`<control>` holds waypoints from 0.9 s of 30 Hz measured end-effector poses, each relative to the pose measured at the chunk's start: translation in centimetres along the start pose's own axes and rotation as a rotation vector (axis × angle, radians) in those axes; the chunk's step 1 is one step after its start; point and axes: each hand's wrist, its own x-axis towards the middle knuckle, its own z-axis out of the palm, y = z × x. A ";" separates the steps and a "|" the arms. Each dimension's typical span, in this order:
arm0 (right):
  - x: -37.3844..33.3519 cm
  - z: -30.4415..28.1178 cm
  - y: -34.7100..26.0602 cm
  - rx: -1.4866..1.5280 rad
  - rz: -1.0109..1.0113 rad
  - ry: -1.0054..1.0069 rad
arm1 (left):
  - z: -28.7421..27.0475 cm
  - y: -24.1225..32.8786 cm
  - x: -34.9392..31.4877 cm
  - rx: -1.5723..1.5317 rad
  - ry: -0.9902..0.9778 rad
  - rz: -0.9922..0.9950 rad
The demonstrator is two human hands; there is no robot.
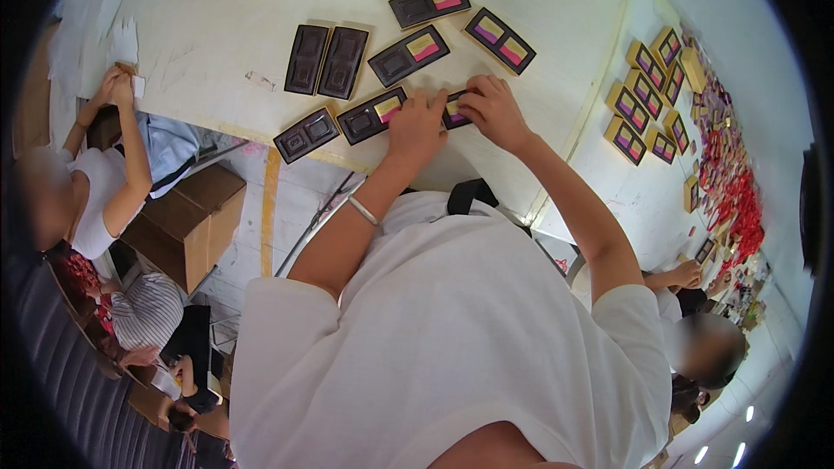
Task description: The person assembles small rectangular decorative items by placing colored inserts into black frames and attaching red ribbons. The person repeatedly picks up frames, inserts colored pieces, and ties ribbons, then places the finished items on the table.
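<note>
Has left hand [419,126] and right hand [493,113] apart at near boxes [454,112]; cannot tell grip. Seems partway, with filled boxes [625,140] right; leaves half-filled boxes [407,56], empty boxes [344,63] left.

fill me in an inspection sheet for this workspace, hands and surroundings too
surface: pale table, with some dark marks
things in hand: one small box, partly hidden by the fingers
other boxes: dark two-part trays nearby, some with both parts empty, some with one filled, one with both filled
clutter: heaped red and purple pieces at the right, too small to identify; a group of filled boxes beside them
left hand: fingers down close to the box; contact unclear
right hand: fingers at the box
cables: nothing seen
surroundings: open cardboard carton at left; co-workers on both sides
</note>
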 end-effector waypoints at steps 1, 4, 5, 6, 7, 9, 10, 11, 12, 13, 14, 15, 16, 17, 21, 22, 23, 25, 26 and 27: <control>-0.4 0.3 0.0 -0.039 0.040 0.025 | 0.2 0.2 0.3 0.002 0.001 0.012; -1.3 0.7 -0.5 -0.208 0.157 0.097 | 1.0 1.0 1.4 -0.003 -0.002 0.058; -1.4 0.6 -0.3 -0.250 0.182 0.099 | 1.3 1.2 1.9 -0.013 -0.007 0.079; -1.6 0.3 0.1 -0.293 0.207 0.100 | 1.5 1.4 2.3 -0.024 -0.012 0.101; -1.9 -0.1 0.5 -0.339 0.236 0.101 | 1.2 1.8 2.8 -0.048 -0.027 0.119; -2.4 -1.0 0.9 -0.197 0.299 0.201 | 0.3 2.6 3.7 -0.096 -0.058 0.156; -2.8 -1.5 1.0 -0.095 0.327 0.237 | -0.2 3.1 3.9 -0.301 -0.078 0.056; -3.1 -1.8 1.1 0.006 0.354 0.273 | -0.9 3.3 4.1 -0.504 -0.100 -0.046; -3.4 -1.8 0.8 0.109 0.370 0.325 | -1.5 3.4 4.2 -0.707 -0.123 -0.151; -3.2 -2.1 -0.3 0.266 0.396 0.368 | -2.2 2.9 4.2 -1.062 -0.170 -0.240; -2.5 -2.4 -2.2 0.423 0.423 0.412 | -2.8 2.1 4.1 -1.416 -0.220 -0.330; -1.6 -2.6 -3.8 0.582 0.440 0.450 | -3.4 1.6 4.1 -1.771 -0.259 -0.423; -0.9 -2.8 -4.9 0.646 0.404 0.426 | -4.7 2.3 3.9 -1.676 -0.206 -0.424; -0.2 -2.6 -5.5 0.743 0.435 0.425 | -5.4 2.5 3.7 -1.668 -0.201 -0.407; 2.1 -2.3 -6.5 1.078 0.538 0.417 | -6.7 2.1 2.7 -1.565 -0.125 -0.316; 2.4 -2.2 -6.2 1.178 0.575 0.407 | -6.8 1.6 2.4 -1.517 -0.096 -0.286; 2.7 -2.1 -6.1 1.277 0.613 0.397 | -7.0 1.1 2.3 -1.524 -0.097 -0.280; 3.5 -2.0 -5.9 1.213 0.625 0.373 | -7.4 0.0 2.0 -1.539 -0.098 -0.268; 3.7 -1.7 -5.6 1.166 0.613 0.353 | -7.1 -0.9 2.0 -1.427 -0.031 -0.292; 3.9 -1.5 -5.4 1.118 0.600 0.333 | -7.1 -1.5 1.9 -1.361 -0.048 -0.302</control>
